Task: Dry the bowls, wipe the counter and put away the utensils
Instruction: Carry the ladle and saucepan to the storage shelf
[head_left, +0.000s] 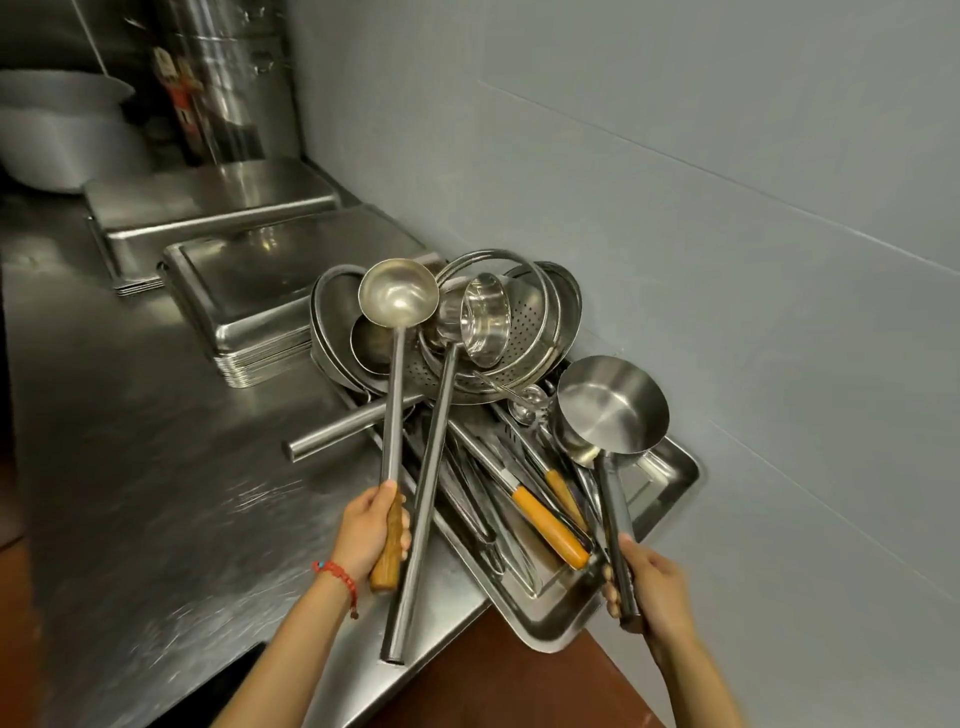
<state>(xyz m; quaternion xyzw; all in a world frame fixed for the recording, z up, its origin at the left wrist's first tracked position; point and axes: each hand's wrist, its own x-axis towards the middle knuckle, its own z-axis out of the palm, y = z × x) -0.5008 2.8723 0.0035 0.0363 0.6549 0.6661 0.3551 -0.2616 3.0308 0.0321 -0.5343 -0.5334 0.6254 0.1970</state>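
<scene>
Because the putting away of utensils appears to be the step in hand, everything is gathered at the wall end of the brushed stainless-steel counter (156, 467). Stacked upturned rectangular steel trays (291, 291) are kept behind, and a shallow steel tray (670, 478), whose near corner overhangs the counter edge, is heaped with round steel bowls and a perforated colander (524, 317), leaned together, probably to drain. A long round steel ladle with a wooden grip (399, 299) is held upright, bowl above the heap, by the left hand (371, 535), whose fingers are wrapped round the wood. A flat-bottomed steel scoop (613, 405) is held over the tray by the right hand (652, 587), closed round its metal handle. Beneath, orange-handled tools (550, 525) and tongs are tangled and cannot be told apart; how many bowls are nested is hidden, and both forearms are cut off below.
</scene>
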